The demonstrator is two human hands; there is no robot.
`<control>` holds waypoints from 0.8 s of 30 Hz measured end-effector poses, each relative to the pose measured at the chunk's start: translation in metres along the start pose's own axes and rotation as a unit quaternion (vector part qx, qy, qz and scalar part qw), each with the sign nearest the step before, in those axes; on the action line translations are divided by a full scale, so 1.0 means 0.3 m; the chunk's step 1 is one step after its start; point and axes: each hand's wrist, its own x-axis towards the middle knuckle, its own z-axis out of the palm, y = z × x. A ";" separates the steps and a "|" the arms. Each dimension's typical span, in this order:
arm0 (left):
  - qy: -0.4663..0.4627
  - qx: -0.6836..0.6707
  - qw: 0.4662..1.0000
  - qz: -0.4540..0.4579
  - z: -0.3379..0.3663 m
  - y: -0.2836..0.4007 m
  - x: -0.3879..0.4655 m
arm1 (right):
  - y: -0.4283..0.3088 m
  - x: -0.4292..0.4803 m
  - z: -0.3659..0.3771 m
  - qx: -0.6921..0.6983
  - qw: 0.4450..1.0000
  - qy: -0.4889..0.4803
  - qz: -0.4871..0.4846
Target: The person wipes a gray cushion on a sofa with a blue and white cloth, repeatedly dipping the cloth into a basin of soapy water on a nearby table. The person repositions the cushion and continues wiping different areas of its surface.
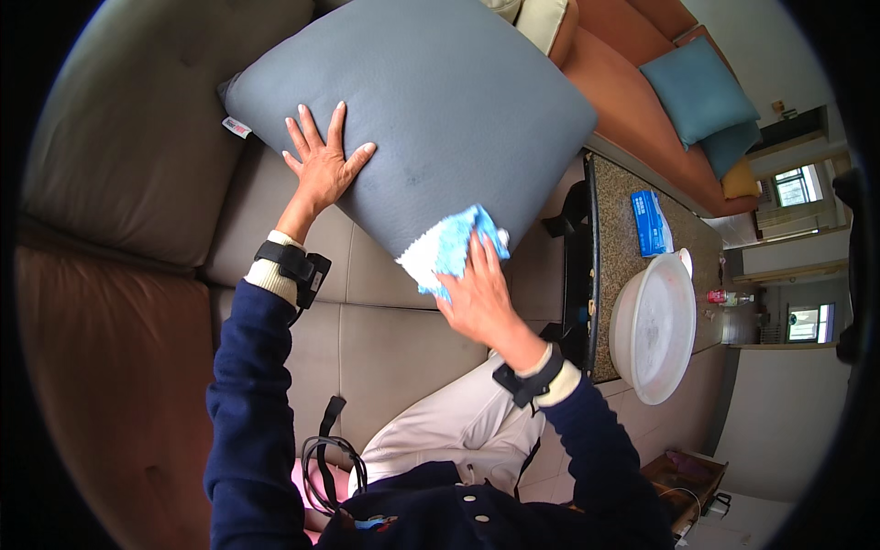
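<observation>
A large grey-blue cushion (426, 117) rests on a grey-brown sofa (385, 357), with its near corner towards me. My left hand (324, 161) lies flat on the cushion's left edge, fingers spread, holding nothing. My right hand (478, 292) presses a blue and white fluffy cloth (447, 251) against the near corner, which the cloth partly covers. Faint dark marks show on the cushion between the hands. A white tag sticks out from its left corner.
At the right, a stone-topped table (619, 185) bears a white plastic basin (653, 330), a blue packet (650, 223) and a bottle (730, 298). An orange sofa (619, 89) with a teal cushion (701, 93) stands beyond. Coiled black cable (330, 467) lies near my lap.
</observation>
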 end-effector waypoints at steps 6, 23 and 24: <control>0.028 0.017 0.999 0.000 0.025 -0.004 0.006 | 0.029 0.099 0.073 -0.074 0.983 0.035 0.162; 0.038 0.023 0.999 -0.024 0.020 0.056 -0.009 | 0.145 0.132 0.059 -0.070 0.981 0.139 0.117; 0.031 0.022 0.999 -0.020 0.014 0.054 -0.011 | 0.119 0.092 0.057 -0.059 0.983 0.126 0.120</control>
